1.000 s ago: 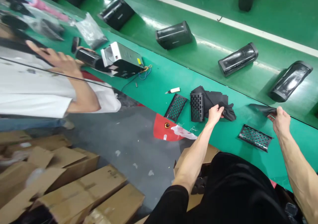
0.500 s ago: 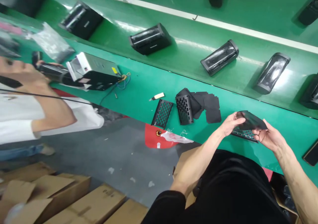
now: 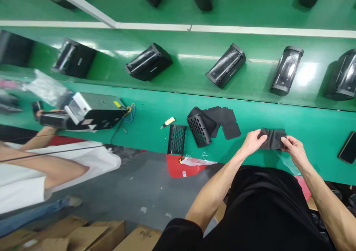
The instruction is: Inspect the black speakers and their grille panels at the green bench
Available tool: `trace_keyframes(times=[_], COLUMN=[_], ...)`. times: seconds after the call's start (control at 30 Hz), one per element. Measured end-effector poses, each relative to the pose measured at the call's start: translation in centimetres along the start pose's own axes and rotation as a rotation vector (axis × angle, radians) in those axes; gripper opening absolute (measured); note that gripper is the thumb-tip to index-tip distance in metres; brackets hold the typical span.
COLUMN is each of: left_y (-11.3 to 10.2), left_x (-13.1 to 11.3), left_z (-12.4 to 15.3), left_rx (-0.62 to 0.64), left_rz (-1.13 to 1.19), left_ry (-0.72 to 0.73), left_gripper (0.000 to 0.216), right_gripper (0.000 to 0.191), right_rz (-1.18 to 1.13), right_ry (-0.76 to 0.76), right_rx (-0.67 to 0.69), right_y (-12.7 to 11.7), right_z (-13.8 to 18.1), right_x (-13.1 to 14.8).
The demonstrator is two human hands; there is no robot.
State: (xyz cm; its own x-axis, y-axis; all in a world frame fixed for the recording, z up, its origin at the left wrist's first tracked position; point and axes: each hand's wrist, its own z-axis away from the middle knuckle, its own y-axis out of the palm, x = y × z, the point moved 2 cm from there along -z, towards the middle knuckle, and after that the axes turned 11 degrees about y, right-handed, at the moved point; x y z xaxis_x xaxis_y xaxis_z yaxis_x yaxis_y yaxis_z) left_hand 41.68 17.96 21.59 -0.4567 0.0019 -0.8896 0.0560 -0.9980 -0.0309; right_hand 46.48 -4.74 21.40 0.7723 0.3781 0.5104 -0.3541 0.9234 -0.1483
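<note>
A thin black sheet is stretched between my two hands just above the green bench. My left hand pinches its left end, thumb on top. At the right end, my right hand grips it between thumb and fingers. Whether a perforated panel lies beneath the sheet is hidden. To the left rest a curved perforated black panel and a second perforated panel. Loose black sheets lie partly under the curved one.
A cutter knife with a pale handle lies near the panels. A phone is at the right. Black speakers stand along the green line behind the bench. A co-worker's arm and a metal-cased device are at the left.
My hands have levelled and flattened the black sheet, which was tilted before. The perforated panel seen below it no longer shows. The camera view has turned and shifted.
</note>
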Motion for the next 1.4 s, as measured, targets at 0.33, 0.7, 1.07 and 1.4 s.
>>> trace_keyframes(times=[0.33,0.7,1.07,1.4], left_y=[-0.1,-2.1,-2.9,-2.6], left_x=[2.2,3.7,-1.6,-3.4], left_z=[1.5,-0.2,2.5,2.8], left_rx=[-0.12,-0.192,-0.078,-0.116], left_rz=[-0.571,-0.264,0.392,0.45], left_ry=[-0.111,-0.074,-0.069,0.002], left_gripper=[0.012,0.012,0.062,0.052], right_gripper=[0.05,0.043,0.069,0.062], right_rz=[0.398,0.3,-0.166,-0.29], right_ry=[-0.043,-0.139,-0.037,-0.066], right_rx=[-0.344,-0.263,0.026,0.012], right_y=[-1.3,-1.9,-3.0,-3.5], right_z=[-2.3,-4.3,1.7,4.2], right_x=[-3.7,-0.2,3.7,4.7])
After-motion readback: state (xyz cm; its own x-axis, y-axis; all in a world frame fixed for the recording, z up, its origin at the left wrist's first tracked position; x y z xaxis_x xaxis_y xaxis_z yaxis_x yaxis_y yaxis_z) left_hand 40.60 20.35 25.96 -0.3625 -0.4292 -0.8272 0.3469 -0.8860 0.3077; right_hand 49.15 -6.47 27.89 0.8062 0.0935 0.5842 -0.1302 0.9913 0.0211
